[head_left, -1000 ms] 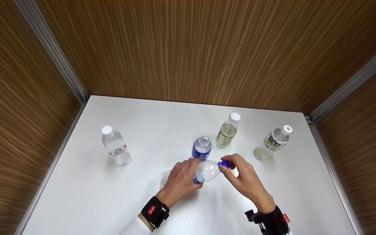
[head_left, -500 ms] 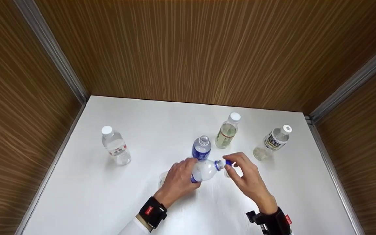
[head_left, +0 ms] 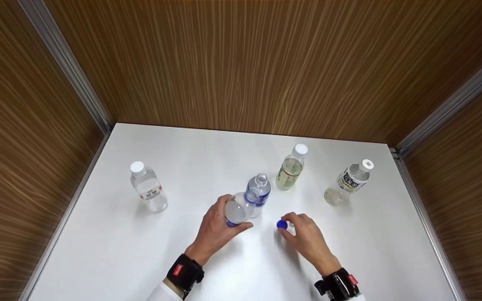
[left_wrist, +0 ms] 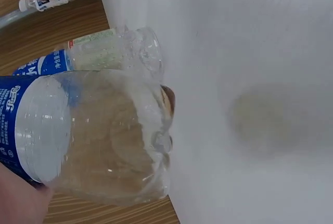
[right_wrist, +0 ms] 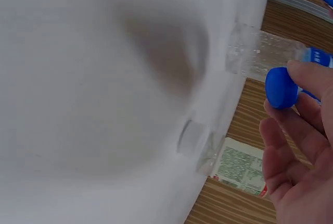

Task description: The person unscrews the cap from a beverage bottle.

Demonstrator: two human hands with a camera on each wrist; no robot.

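Note:
My left hand (head_left: 215, 228) grips a clear plastic bottle (head_left: 237, 209) with a blue label, held tilted. Its neck, overlapping the standing bottle in the head view, points up and right. In the left wrist view the clear base of the held bottle (left_wrist: 109, 135) shows above the tabletop. Between thumb and fingertips my right hand (head_left: 308, 240) pinches a blue bottle cap (head_left: 282, 225), just over the table. Close behind the left hand's bottle, an uncapped blue-label bottle (head_left: 259, 186) stands upright. A white cap (right_wrist: 191, 138) lies on the table near the right hand.
A white-capped bottle with pale green label (head_left: 290, 169) stands at the back. Another white-capped bottle (head_left: 349, 182) is to the right, a third (head_left: 149, 190) at the left. Wood-grain panels (head_left: 241, 67) enclose the white table (head_left: 191, 154) at back and sides.
The blue cap has come off the held bottle and moved down and slightly left with my right hand. My left hand has moved left, turning the bottle more upright.

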